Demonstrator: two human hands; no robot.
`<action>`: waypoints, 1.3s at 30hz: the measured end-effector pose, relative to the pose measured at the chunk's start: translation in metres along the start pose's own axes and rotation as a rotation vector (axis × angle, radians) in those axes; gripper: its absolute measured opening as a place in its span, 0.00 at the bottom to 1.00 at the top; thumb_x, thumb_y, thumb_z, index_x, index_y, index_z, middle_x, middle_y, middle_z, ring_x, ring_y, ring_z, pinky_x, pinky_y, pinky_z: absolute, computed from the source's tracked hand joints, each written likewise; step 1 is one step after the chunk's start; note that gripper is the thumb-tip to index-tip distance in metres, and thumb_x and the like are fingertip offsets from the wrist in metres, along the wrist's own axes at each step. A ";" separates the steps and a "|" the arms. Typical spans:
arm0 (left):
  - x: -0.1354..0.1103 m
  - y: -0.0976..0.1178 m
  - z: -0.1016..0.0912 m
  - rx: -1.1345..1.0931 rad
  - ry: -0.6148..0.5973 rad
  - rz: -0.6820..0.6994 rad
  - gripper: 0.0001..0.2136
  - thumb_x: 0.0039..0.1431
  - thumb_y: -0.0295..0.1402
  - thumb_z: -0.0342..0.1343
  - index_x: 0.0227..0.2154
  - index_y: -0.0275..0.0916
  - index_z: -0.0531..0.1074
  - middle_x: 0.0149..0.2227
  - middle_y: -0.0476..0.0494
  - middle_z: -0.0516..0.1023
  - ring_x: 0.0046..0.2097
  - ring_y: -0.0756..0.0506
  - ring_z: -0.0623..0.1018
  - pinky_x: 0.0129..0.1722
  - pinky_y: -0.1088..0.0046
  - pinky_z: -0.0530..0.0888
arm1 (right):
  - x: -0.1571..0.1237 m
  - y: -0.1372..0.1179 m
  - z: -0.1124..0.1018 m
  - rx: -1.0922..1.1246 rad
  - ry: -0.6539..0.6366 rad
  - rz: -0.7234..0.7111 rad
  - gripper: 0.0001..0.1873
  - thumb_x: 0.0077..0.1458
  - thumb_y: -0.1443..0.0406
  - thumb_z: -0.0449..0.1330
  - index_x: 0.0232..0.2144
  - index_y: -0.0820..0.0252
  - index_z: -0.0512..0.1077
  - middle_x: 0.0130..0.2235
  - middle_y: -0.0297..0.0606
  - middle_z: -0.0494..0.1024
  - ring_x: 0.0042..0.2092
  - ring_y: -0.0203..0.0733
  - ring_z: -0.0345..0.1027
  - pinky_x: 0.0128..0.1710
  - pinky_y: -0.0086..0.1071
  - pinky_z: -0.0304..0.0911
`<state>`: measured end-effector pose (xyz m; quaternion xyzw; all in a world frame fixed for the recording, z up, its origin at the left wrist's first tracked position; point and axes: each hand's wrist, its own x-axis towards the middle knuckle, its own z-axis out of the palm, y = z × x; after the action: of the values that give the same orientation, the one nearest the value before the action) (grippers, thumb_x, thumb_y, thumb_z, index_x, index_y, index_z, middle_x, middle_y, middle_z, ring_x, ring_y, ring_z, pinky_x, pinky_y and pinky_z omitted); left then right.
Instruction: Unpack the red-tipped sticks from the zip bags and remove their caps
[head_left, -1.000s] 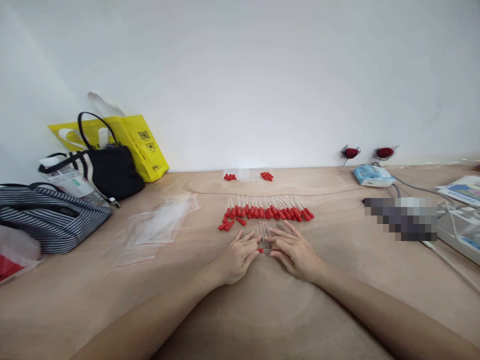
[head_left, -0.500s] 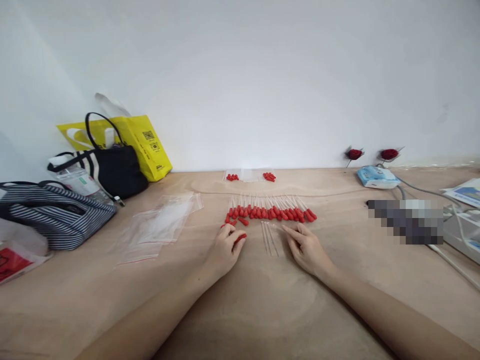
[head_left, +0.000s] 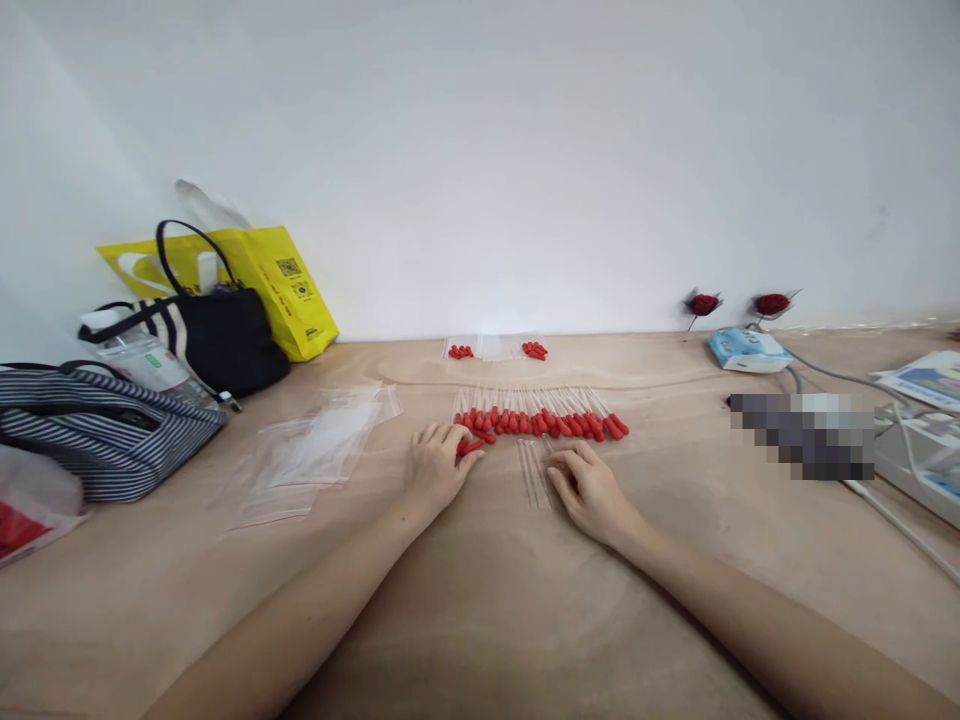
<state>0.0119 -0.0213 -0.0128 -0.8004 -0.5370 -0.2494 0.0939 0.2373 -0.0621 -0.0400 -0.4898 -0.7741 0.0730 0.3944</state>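
Note:
My left hand (head_left: 437,465) is closed around a red rubber bulb (head_left: 470,449), part of which shows between thumb and fingers. Another loose red bulb lies just beyond it. A few thin clear glass tubes (head_left: 529,472) lie side by side between my hands. My right hand (head_left: 589,488) pinches at the rightmost tube, whose upper end pokes out past the fingertips; the rest is hidden. Beyond both hands runs a row of droppers (head_left: 536,422), glass stems pointing away and red bulbs toward me.
Clear zip bags (head_left: 322,450) lie to the left, near a striped bag (head_left: 127,435), a black bag (head_left: 240,340) and a yellow bag (head_left: 296,290). Red bulbs on a plastic bag (head_left: 499,347) sit by the wall. Rightward are a blue pack (head_left: 748,350), cables and a blurred object.
My left hand has moved left and slightly away, still with a red bulb. My right hand has come left onto the rightmost glass tube and pinches it.

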 end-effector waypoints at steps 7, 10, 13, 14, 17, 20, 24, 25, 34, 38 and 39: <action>0.001 0.004 -0.005 0.001 0.062 -0.060 0.11 0.49 0.44 0.54 0.29 0.41 0.69 0.35 0.45 0.73 0.39 0.42 0.69 0.37 0.65 0.60 | -0.002 -0.007 -0.005 0.002 -0.048 0.003 0.11 0.55 0.62 0.47 0.34 0.60 0.67 0.35 0.40 0.69 0.35 0.39 0.65 0.35 0.35 0.60; 0.008 0.004 -0.008 0.001 0.080 -0.102 0.11 0.50 0.43 0.53 0.32 0.41 0.70 0.36 0.44 0.72 0.41 0.41 0.68 0.40 0.64 0.60 | -0.003 -0.007 -0.006 -0.044 -0.043 0.016 0.11 0.56 0.61 0.48 0.34 0.59 0.67 0.35 0.40 0.70 0.38 0.41 0.64 0.39 0.37 0.57; 0.020 0.001 -0.008 -0.021 0.039 -0.082 0.11 0.50 0.41 0.54 0.35 0.42 0.71 0.38 0.45 0.72 0.42 0.42 0.67 0.42 0.63 0.60 | -0.004 -0.005 -0.006 -0.095 -0.028 0.049 0.11 0.55 0.60 0.48 0.34 0.58 0.68 0.36 0.39 0.71 0.40 0.42 0.63 0.41 0.39 0.52; 0.024 0.000 -0.007 -0.040 0.012 -0.050 0.11 0.49 0.40 0.54 0.35 0.42 0.71 0.39 0.45 0.71 0.43 0.42 0.67 0.42 0.64 0.60 | -0.004 -0.004 -0.007 -0.107 -0.022 0.063 0.11 0.55 0.60 0.49 0.33 0.58 0.68 0.36 0.39 0.71 0.40 0.42 0.63 0.41 0.39 0.51; 0.035 -0.002 -0.003 -0.080 -0.067 0.052 0.10 0.48 0.38 0.56 0.35 0.44 0.72 0.41 0.47 0.71 0.45 0.42 0.67 0.44 0.63 0.60 | -0.004 -0.003 -0.008 -0.120 -0.010 0.098 0.11 0.55 0.59 0.49 0.33 0.57 0.69 0.36 0.38 0.72 0.40 0.42 0.62 0.40 0.38 0.50; 0.042 -0.001 0.003 -0.059 -0.078 0.088 0.09 0.47 0.37 0.57 0.33 0.44 0.74 0.41 0.46 0.72 0.46 0.41 0.67 0.46 0.60 0.59 | -0.003 -0.003 -0.008 -0.116 -0.006 0.113 0.11 0.55 0.59 0.49 0.32 0.57 0.69 0.36 0.38 0.72 0.40 0.41 0.62 0.40 0.38 0.50; 0.045 0.000 0.008 -0.066 -0.010 0.141 0.05 0.49 0.35 0.57 0.28 0.43 0.75 0.38 0.46 0.74 0.42 0.43 0.69 0.44 0.60 0.61 | -0.003 -0.004 -0.009 -0.114 -0.004 0.112 0.11 0.55 0.60 0.49 0.32 0.57 0.69 0.35 0.38 0.72 0.40 0.41 0.62 0.39 0.38 0.50; 0.045 0.000 0.008 -0.084 0.034 0.148 0.04 0.50 0.34 0.56 0.28 0.42 0.75 0.36 0.46 0.74 0.41 0.44 0.70 0.44 0.61 0.62 | -0.003 -0.005 -0.009 -0.113 -0.001 0.108 0.11 0.55 0.60 0.49 0.31 0.57 0.69 0.35 0.38 0.72 0.39 0.41 0.62 0.39 0.38 0.51; 0.005 0.008 -0.012 -0.514 0.350 0.240 0.08 0.54 0.29 0.52 0.36 0.41 0.73 0.35 0.44 0.72 0.38 0.49 0.72 0.36 0.71 0.71 | -0.003 -0.002 -0.011 -0.057 0.189 0.000 0.19 0.52 0.60 0.52 0.46 0.60 0.61 0.43 0.45 0.68 0.46 0.45 0.61 0.43 0.41 0.57; -0.018 0.012 -0.010 -0.718 0.171 0.320 0.08 0.54 0.26 0.51 0.35 0.40 0.73 0.35 0.44 0.72 0.36 0.50 0.74 0.35 0.74 0.72 | -0.003 -0.003 -0.019 -0.156 0.232 -0.138 0.27 0.50 0.59 0.54 0.52 0.59 0.57 0.49 0.47 0.63 0.51 0.48 0.57 0.47 0.43 0.55; -0.021 0.013 -0.009 -0.745 0.144 0.320 0.08 0.54 0.26 0.52 0.35 0.40 0.73 0.35 0.44 0.71 0.36 0.50 0.74 0.35 0.74 0.72 | -0.003 -0.004 -0.020 -0.191 0.205 -0.185 0.26 0.50 0.59 0.54 0.52 0.57 0.58 0.50 0.47 0.63 0.51 0.48 0.56 0.48 0.44 0.54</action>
<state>0.0147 -0.0474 -0.0139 -0.8336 -0.2708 -0.4643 -0.1274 0.2490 -0.0719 -0.0259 -0.4567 -0.7748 -0.0878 0.4282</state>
